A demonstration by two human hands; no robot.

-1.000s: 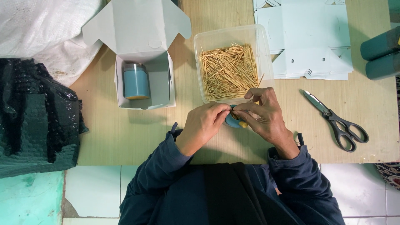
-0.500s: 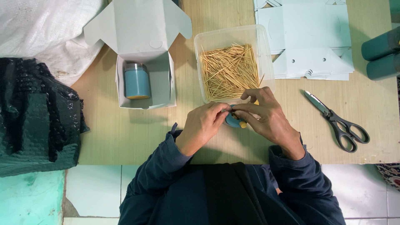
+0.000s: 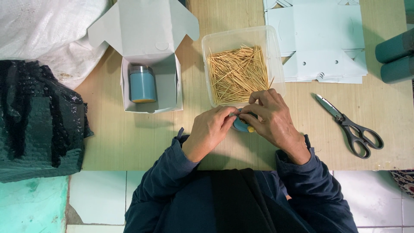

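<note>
Where the dark blue sleeves come up from the bottom of the frame, the left hand (image 3: 210, 131) and the right hand (image 3: 271, 119) meet at centre over the wooden table (image 3: 129, 142), their fingers curled in and pinched together around a small blue container (image 3: 241, 125), most of which is hidden under them; a yellowish end shows at its lower right. Just above the hands stands a clear plastic tub (image 3: 241, 39) filled with wooden toothpicks (image 3: 236, 73), the right fingertips close to its near wall. Right of the hands, well apart, grey scissors (image 3: 350, 126) lie closed on the table. Left of the tub, an open white carton (image 3: 148, 56) holds a blue cylindrical canister (image 3: 142, 84) lying on its side. In the upper right lie flat unfolded cartons (image 3: 319, 39), and two dark green cylinders (image 3: 396, 56) sit at the right edge. A dark green plastic bag (image 3: 36, 125) fills the left, with a white sack (image 3: 47, 30) in the upper left.
</note>
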